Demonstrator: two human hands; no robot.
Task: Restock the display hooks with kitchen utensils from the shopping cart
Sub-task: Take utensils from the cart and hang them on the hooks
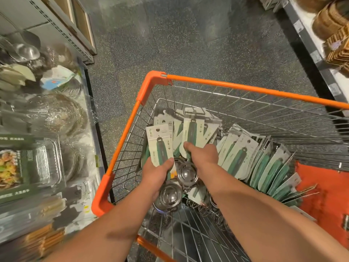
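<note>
Both arms reach down into the orange-rimmed wire shopping cart (245, 88) that fills the lower right of the frame. The left hand (157, 173) grips a carded scoop (162, 148) by its green handle, thumb curled across the card's lower edge, with the steel bowl (170, 195) showing below the palm. Just beside it, toward the centre, the right hand (203, 154) is closed round the handle of a second carded scoop (192, 129), its thumb laid along the green grip — the card stands up against others stacked behind it. More carded utensils (264, 167) with green handles lie fanned in a row to the right, leaning against each other inside the cart, and an orange panel (321, 186) sits at the far right edge. Along the left of the frame runs a shelf (88, 103) of wrapped glass bowls and boxed trays; woven baskets (332, 21) sit at the upper right.
</note>
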